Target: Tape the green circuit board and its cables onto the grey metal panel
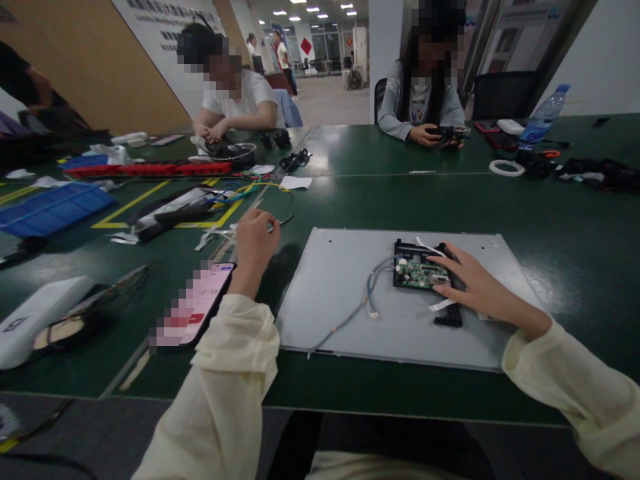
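A flat grey panel [340, 293] lies on the green table in front of me. On its right half sits a green circuit board [417, 273] in a black plastic frame [449, 319]. Grey wires [369, 288] run from the board across the panel to its front edge, and white ribbon strips [443, 306] show beside the board. My right hand [465, 280] rests on the right side of the board and frame, fingers spread. Left of the panel, my left hand [257, 240] is raised above the table, its fingers curled together. A thin dark line shows just beyond them; what they hold is unclear.
A lit phone [200, 303] lies beside my left forearm. Farther left are a white device [45, 317], a blue basket [55, 207] and loose cables [240, 193]. Two people sit across the table. A tape roll [507, 168] and a water bottle [545, 117] stand at far right.
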{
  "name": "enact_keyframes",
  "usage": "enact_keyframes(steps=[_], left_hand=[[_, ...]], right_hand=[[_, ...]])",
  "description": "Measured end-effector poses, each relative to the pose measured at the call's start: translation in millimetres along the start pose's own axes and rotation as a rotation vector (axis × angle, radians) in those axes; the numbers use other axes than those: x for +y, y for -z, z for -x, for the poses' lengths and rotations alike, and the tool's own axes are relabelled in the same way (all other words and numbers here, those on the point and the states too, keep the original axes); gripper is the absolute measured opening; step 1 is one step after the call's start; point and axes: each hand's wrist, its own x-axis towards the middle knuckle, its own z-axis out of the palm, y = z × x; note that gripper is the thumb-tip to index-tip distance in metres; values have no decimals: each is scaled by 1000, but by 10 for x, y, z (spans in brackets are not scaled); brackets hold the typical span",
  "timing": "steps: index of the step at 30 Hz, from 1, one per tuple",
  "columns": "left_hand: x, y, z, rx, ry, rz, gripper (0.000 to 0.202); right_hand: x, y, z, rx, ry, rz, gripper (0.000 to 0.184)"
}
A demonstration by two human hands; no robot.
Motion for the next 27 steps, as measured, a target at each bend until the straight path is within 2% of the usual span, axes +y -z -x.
enact_keyframes(steps=[4, 8, 11, 14, 17, 19, 23, 27], left_hand=[[232, 48, 1, -102, -132, 87, 22], [521, 125, 44, -316, -243, 193, 29], [783, 320, 137, -513, -356, 244, 38], [1034, 621, 351, -674, -457, 264, 38], [1196, 900, 704, -691, -474, 274, 33], [1238, 1016, 978, -669, -460, 240, 30], [1216, 1082, 1432, -589, -386, 151, 19], [1152, 1075, 1621, -534, -316, 119, 11]], right_hand=[[3, 16, -18, 47, -26, -59, 72], [-15, 51, -38, 109, -21, -143, 79], [-28, 65, -45, 131, -26, -188, 80], [-17, 53, -51, 153, -23, -196, 79], [18, 28, -60, 165, -8, -192, 80], [44, 15, -63, 162, -7, -187, 80], [61, 9, -58, 152, -14, -183, 82], [25, 27, -46, 154, -25, -200, 82]])
